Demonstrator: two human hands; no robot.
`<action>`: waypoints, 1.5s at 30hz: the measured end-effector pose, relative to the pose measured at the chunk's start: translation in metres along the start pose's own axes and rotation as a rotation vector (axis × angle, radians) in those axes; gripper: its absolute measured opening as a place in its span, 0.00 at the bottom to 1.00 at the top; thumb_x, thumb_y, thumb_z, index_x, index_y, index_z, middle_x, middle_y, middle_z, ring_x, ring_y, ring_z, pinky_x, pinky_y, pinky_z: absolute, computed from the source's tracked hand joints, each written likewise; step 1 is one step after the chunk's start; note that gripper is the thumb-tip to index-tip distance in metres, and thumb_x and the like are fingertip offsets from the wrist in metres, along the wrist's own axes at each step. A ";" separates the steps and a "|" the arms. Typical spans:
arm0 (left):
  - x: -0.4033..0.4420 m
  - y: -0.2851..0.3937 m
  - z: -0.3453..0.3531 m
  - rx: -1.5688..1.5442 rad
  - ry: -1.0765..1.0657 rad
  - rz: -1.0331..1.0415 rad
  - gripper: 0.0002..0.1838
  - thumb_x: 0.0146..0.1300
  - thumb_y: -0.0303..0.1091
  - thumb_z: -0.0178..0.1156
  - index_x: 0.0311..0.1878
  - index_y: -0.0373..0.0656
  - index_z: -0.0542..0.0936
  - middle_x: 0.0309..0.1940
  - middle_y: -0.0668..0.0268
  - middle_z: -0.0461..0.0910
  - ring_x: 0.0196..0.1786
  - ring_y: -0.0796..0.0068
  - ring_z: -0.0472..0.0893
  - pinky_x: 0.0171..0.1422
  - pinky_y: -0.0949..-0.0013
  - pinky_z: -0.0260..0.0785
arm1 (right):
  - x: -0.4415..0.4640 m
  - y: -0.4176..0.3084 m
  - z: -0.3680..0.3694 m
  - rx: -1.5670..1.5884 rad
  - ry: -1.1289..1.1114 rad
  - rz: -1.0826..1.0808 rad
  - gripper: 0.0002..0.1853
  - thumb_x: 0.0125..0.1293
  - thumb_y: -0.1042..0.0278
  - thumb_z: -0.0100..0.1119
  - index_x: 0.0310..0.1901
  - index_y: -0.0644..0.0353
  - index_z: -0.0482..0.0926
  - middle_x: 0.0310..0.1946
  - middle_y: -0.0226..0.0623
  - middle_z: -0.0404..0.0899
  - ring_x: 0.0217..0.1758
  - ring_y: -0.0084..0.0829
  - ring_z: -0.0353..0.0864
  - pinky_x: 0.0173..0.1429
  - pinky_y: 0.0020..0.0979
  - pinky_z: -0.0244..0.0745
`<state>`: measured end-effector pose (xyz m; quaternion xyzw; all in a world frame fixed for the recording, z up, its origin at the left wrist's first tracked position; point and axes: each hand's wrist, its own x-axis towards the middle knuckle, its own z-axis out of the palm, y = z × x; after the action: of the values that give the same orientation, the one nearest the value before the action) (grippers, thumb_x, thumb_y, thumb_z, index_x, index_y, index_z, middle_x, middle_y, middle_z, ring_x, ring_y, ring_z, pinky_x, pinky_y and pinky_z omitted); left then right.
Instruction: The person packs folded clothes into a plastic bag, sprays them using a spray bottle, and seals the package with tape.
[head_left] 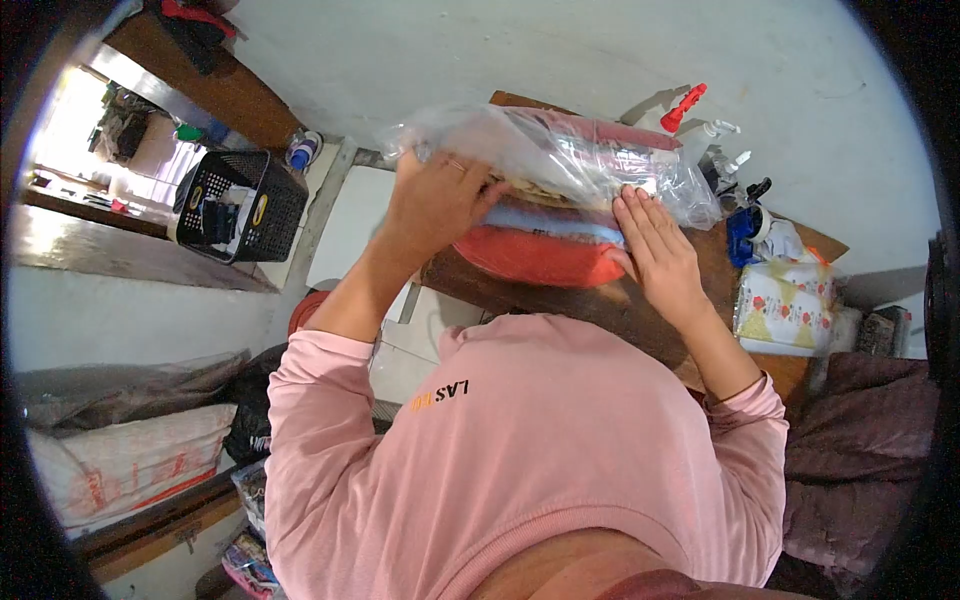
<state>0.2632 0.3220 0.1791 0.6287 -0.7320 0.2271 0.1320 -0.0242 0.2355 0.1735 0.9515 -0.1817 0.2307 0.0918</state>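
Note:
A stack of folded cloths lies on the brown wooden table, with a red cloth (540,262) at the near side and a light blue cloth (550,224) behind it. A clear plastic bag (540,140) covers the far part of the stack. My left hand (440,200) is closed on the bag's edge at the left end, and a ring shows on one finger. At the right end, my right hand (655,250) rests with stretched fingers against the bag and the cloths. Its thumb touches the red cloth.
Right of the stack stand spray bottles, one with a red trigger (685,108), and a flower-patterned pack (785,300). A black basket (265,205) is at the left. White sacks (150,455) lie lower left, and dark fabric (860,440) is at the right.

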 end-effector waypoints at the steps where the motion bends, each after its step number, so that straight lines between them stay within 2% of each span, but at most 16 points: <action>1: 0.002 0.000 -0.005 -0.023 0.039 -0.025 0.26 0.58 0.48 0.59 0.56 0.45 0.73 0.51 0.61 0.75 0.54 0.59 0.73 0.59 0.49 0.59 | 0.000 -0.001 0.001 0.010 0.005 0.000 0.32 0.54 0.59 0.61 0.59 0.66 0.67 0.61 0.46 0.67 0.63 0.41 0.68 0.65 0.39 0.65; 6: 0.008 -0.002 -0.012 -0.032 0.151 -0.106 0.30 0.59 0.46 0.58 0.63 0.43 0.67 0.59 0.57 0.69 0.58 0.54 0.69 0.61 0.48 0.58 | 0.002 0.000 0.003 0.041 0.021 -0.001 0.30 0.55 0.61 0.60 0.59 0.65 0.69 0.60 0.46 0.68 0.62 0.41 0.70 0.65 0.39 0.66; 9: -0.003 -0.008 -0.008 -0.092 0.149 -0.054 0.30 0.58 0.45 0.59 0.63 0.45 0.67 0.60 0.59 0.68 0.61 0.58 0.68 0.64 0.52 0.57 | -0.003 0.003 0.006 0.038 0.045 -0.007 0.29 0.56 0.62 0.59 0.58 0.65 0.69 0.60 0.46 0.69 0.61 0.41 0.70 0.65 0.39 0.66; 12: -0.032 -0.016 -0.009 0.152 0.266 0.287 0.30 0.55 0.44 0.58 0.63 0.49 0.69 0.56 0.65 0.69 0.62 0.67 0.68 0.64 0.60 0.58 | -0.007 0.001 0.004 0.035 0.044 0.003 0.29 0.55 0.62 0.60 0.58 0.65 0.69 0.60 0.45 0.69 0.61 0.41 0.70 0.64 0.39 0.67; 15: -0.027 0.017 -0.028 0.317 0.673 0.314 0.30 0.56 0.39 0.60 0.64 0.59 0.67 0.61 0.67 0.67 0.63 0.68 0.67 0.65 0.60 0.60 | -0.005 0.000 0.005 0.048 0.084 -0.003 0.30 0.54 0.61 0.61 0.58 0.65 0.70 0.59 0.45 0.69 0.61 0.41 0.70 0.64 0.39 0.67; 18: 0.020 0.020 -0.066 0.273 0.241 0.311 0.28 0.54 0.35 0.58 0.61 0.62 0.71 0.54 0.70 0.71 0.59 0.71 0.69 0.62 0.64 0.63 | -0.004 0.003 0.007 0.044 0.078 -0.004 0.30 0.54 0.61 0.63 0.58 0.64 0.70 0.59 0.44 0.69 0.61 0.40 0.70 0.64 0.38 0.66; 19: 0.024 0.017 -0.059 0.217 0.205 0.329 0.27 0.51 0.32 0.55 0.59 0.54 0.73 0.50 0.69 0.72 0.55 0.71 0.71 0.58 0.69 0.66 | -0.005 0.003 0.007 0.045 0.074 -0.004 0.30 0.53 0.61 0.63 0.58 0.64 0.70 0.59 0.44 0.69 0.61 0.40 0.70 0.64 0.38 0.66; 22: 0.003 0.005 -0.038 0.184 -0.158 0.479 0.28 0.50 0.29 0.55 0.58 0.43 0.72 0.51 0.66 0.72 0.53 0.71 0.72 0.55 0.70 0.68 | -0.004 0.004 0.005 0.047 0.074 -0.004 0.31 0.53 0.61 0.63 0.58 0.64 0.70 0.59 0.43 0.70 0.61 0.40 0.70 0.65 0.38 0.66; 25: -0.008 0.010 -0.035 0.150 -0.170 0.557 0.27 0.48 0.28 0.55 0.56 0.33 0.71 0.48 0.64 0.73 0.51 0.70 0.74 0.53 0.69 0.70 | -0.002 0.008 0.005 0.069 0.080 -0.004 0.30 0.53 0.61 0.63 0.58 0.63 0.70 0.59 0.42 0.70 0.61 0.39 0.71 0.65 0.38 0.66; 28: 0.001 0.021 -0.038 0.087 0.039 0.580 0.26 0.48 0.29 0.56 0.53 0.32 0.73 0.42 0.63 0.74 0.49 0.69 0.75 0.52 0.66 0.70 | -0.003 0.012 0.007 0.086 0.087 -0.004 0.30 0.53 0.61 0.62 0.58 0.63 0.70 0.59 0.41 0.70 0.61 0.39 0.70 0.65 0.38 0.66; 31: 0.001 0.034 -0.031 -0.113 -0.078 0.338 0.23 0.47 0.31 0.56 0.49 0.34 0.74 0.41 0.62 0.75 0.48 0.66 0.76 0.52 0.64 0.71 | -0.002 0.014 0.006 0.084 0.093 -0.010 0.29 0.53 0.62 0.62 0.58 0.63 0.70 0.59 0.41 0.70 0.61 0.39 0.70 0.65 0.38 0.66; 34: 0.015 0.062 -0.033 -0.083 -0.214 0.207 0.17 0.49 0.32 0.55 0.44 0.38 0.75 0.42 0.60 0.75 0.47 0.63 0.77 0.49 0.65 0.72 | -0.001 0.015 0.008 0.084 0.108 -0.019 0.29 0.53 0.62 0.62 0.58 0.63 0.70 0.59 0.41 0.70 0.62 0.39 0.70 0.66 0.39 0.65; 37: 0.031 0.071 -0.016 -0.066 -0.018 0.330 0.13 0.51 0.32 0.53 0.41 0.40 0.74 0.42 0.61 0.74 0.46 0.63 0.77 0.45 0.66 0.74 | 0.001 0.013 0.006 0.096 0.106 0.001 0.29 0.53 0.63 0.62 0.57 0.62 0.71 0.59 0.42 0.70 0.62 0.40 0.69 0.66 0.40 0.64; 40: 0.035 0.079 -0.015 -0.110 -0.075 0.188 0.11 0.51 0.31 0.54 0.39 0.40 0.74 0.41 0.61 0.75 0.46 0.65 0.77 0.44 0.67 0.74 | 0.002 0.008 -0.004 0.090 0.090 -0.015 0.27 0.53 0.66 0.60 0.57 0.63 0.71 0.59 0.43 0.69 0.62 0.40 0.68 0.64 0.40 0.66; 43: 0.027 0.080 -0.010 -0.210 -0.005 0.142 0.13 0.50 0.31 0.54 0.41 0.40 0.75 0.43 0.61 0.75 0.46 0.66 0.77 0.43 0.67 0.74 | -0.008 -0.003 -0.007 0.143 0.045 -0.175 0.25 0.53 0.71 0.54 0.56 0.65 0.71 0.59 0.43 0.68 0.60 0.38 0.69 0.61 0.39 0.66; 45: 0.024 0.080 -0.012 -0.220 0.031 0.149 0.15 0.50 0.30 0.54 0.43 0.39 0.75 0.43 0.60 0.75 0.46 0.66 0.78 0.43 0.68 0.74 | -0.002 -0.011 -0.007 0.173 -0.002 -0.164 0.25 0.53 0.71 0.53 0.55 0.66 0.72 0.59 0.42 0.68 0.61 0.38 0.68 0.63 0.38 0.65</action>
<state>0.1794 0.3158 0.1872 0.5505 -0.7952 0.1641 0.1942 -0.0243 0.2475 0.1781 0.9677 -0.0829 0.2365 0.0279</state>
